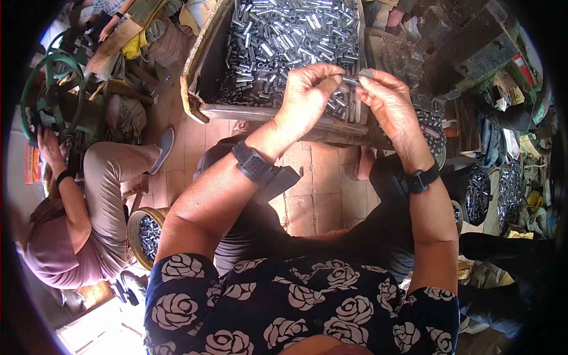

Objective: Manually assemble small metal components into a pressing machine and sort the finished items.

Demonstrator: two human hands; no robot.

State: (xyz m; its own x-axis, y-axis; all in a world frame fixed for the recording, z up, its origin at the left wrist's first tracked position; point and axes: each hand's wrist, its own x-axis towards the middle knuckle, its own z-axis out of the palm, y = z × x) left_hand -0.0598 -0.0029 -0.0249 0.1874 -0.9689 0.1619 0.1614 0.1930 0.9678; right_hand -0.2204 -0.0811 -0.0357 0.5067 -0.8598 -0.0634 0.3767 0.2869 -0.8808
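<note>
Over the near right part of a wooden tray (188, 80), both my hands meet at a small shiny metal tube (351, 80). The fingertips of my left hand (309, 94) pinch its left end. At its other end, the thumb and fingers of my right hand (387, 100) are closed on it; they partly hide it. Below my hands, a heap of loose, short metal tubes (278, 44) fills the tray. Dark bands sit on both my wrists.
A co-worker (71, 231) sits at the left beside a green handwheel (53, 94). A round basket (137, 228) of small metal parts stands near my left elbow. Worn wooden blocks (473, 53) lie at the far right. Tiled floor (313, 177) shows between my knees.
</note>
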